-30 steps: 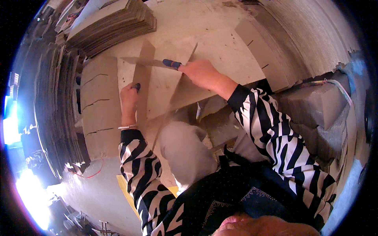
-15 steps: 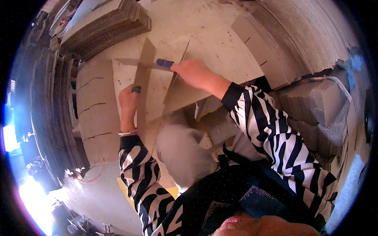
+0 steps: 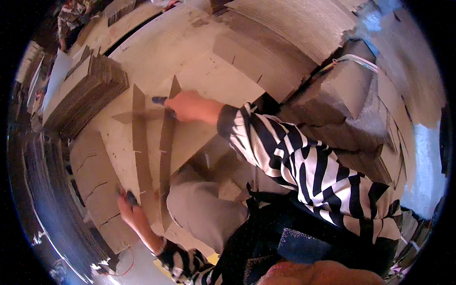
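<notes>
Two long brown cardboard strips stand on edge side by side, a left strip (image 3: 139, 137) and a right strip (image 3: 166, 142). A shorter cardboard strip (image 3: 124, 117) crosses them near their far ends. My right hand (image 3: 190, 105), with dark covers on its fingertips, is closed at the far part of the right strip, where the crosspiece meets it; the exact grip is partly hidden. My left hand (image 3: 135, 216) is lower left, thumb and finger apart, with a dark fingertip cover. It is over the edge of a slotted cardboard sheet (image 3: 95, 183), and nothing shows in it.
A stack of cardboard strips (image 3: 90, 90) stands at the far left. More slotted cardboard (image 3: 247, 61) lies at the far right, by tied cardboard bundles (image 3: 342, 95). Dark stacked sheets (image 3: 42, 175) line the left side. My bent knee (image 3: 204, 204) is close to the strips.
The view has shifted. My left hand has let go of the left strip and moved back toward me, to the slotted sheet. The two long strips now stand nearly parallel, with the crosspiece across both.
</notes>
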